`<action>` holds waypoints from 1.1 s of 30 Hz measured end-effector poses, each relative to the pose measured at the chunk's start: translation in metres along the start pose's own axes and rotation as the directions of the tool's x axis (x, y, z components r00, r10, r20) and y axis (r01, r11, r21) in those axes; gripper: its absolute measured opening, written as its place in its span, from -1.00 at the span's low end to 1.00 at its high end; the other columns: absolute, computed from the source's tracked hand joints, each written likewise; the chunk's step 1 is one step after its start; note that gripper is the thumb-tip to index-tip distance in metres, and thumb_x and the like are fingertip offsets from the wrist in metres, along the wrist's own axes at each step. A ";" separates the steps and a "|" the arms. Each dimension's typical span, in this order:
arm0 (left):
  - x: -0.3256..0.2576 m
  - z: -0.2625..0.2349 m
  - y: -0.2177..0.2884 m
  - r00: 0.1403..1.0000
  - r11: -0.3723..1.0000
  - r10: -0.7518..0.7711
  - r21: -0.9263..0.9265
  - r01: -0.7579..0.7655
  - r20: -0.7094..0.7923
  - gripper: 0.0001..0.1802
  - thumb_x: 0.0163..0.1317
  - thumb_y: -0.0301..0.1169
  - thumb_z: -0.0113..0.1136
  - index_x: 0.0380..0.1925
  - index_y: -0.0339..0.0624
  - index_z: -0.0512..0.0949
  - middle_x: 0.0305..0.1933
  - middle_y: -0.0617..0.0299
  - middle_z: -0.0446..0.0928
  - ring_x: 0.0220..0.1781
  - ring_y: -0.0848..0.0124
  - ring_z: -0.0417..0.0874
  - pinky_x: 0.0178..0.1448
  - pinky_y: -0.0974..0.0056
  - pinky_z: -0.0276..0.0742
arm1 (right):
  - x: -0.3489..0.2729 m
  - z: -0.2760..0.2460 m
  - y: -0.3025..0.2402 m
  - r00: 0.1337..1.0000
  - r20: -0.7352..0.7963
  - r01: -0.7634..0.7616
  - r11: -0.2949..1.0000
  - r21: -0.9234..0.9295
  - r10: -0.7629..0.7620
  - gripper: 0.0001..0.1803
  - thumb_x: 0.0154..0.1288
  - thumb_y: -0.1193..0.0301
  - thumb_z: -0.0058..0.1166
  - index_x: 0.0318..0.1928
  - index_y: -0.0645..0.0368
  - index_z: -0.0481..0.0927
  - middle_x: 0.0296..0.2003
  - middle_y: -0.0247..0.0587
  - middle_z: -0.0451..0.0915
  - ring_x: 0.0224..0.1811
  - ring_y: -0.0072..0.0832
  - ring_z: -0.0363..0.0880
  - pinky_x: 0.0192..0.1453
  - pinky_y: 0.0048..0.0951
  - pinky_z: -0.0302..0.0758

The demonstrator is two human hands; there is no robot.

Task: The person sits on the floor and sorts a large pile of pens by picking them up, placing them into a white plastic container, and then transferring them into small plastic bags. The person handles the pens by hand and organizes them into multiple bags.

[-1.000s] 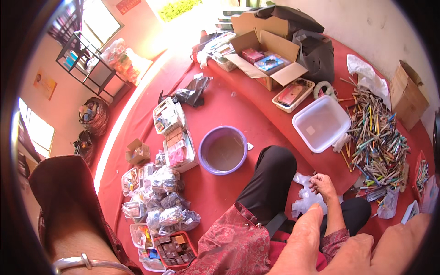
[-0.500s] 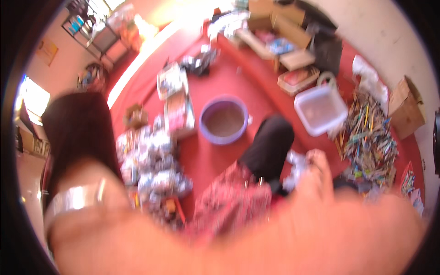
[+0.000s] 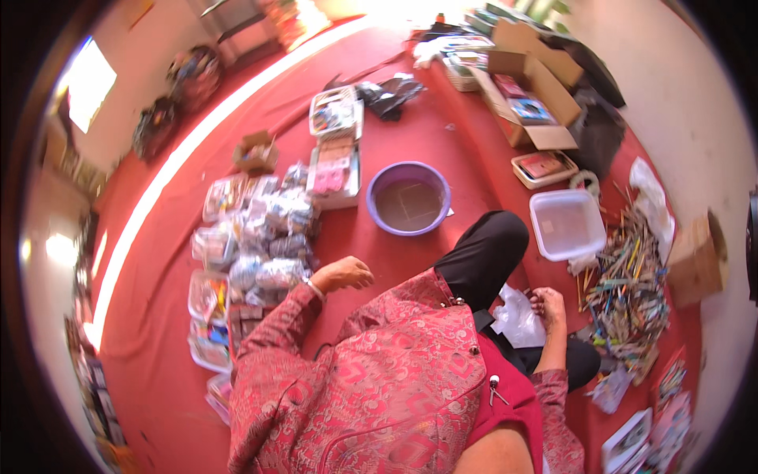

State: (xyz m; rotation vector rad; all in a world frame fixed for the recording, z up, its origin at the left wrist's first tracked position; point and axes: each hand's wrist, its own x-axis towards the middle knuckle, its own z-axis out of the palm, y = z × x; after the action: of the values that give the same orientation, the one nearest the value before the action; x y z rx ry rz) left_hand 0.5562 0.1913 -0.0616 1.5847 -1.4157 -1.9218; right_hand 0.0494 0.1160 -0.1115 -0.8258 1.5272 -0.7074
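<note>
My left hand (image 3: 345, 274) hovers over the red floor covering, its fingers loosely bent and nothing visible in them. A pale band circles that wrist. Beside it lies a heap of clear plastic packets (image 3: 276, 225). Over by my folded leg, my right hand (image 3: 548, 305) has its fingers closed at the edge of a crumpled clear plastic bag (image 3: 519, 317). That bag rests against my dark trousers (image 3: 488, 253). Ahead of me stands a purple basin (image 3: 408, 199) with a greyish inside.
A pale plastic tub (image 3: 565, 224) stands at the right, next to a big pile of pens and sticks (image 3: 630, 272). An open cardboard box (image 3: 537, 95) is farther back. Baskets of small goods (image 3: 335, 110) and a black plastic bag (image 3: 391, 95) lie beyond the packets.
A large blurred bare arm and a dark shape at the left have left the view. My left hand now shows low beside the packets. The picture has shifted and sharpened.
</note>
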 end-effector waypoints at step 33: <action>0.098 0.095 -0.217 0.781 0.763 -0.474 0.251 0.595 -0.407 -0.77 -0.07 -0.23 0.08 -0.41 -0.02 0.60 -0.23 0.10 0.53 -0.16 0.14 0.55 -0.14 0.14 0.50 | 0.006 -0.021 0.022 0.972 0.049 -0.225 0.969 -0.106 0.231 -0.83 0.15 0.33 -0.06 -0.34 0.15 0.47 -0.61 -0.31 0.49 -0.69 -0.59 0.42 -0.68 -0.63 0.32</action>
State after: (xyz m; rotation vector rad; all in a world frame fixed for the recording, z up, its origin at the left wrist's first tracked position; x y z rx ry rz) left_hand 0.5153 0.2728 -0.3009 2.6016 -1.3183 -1.5790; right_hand 0.0262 0.1228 -0.1301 -0.7234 1.5811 -0.4359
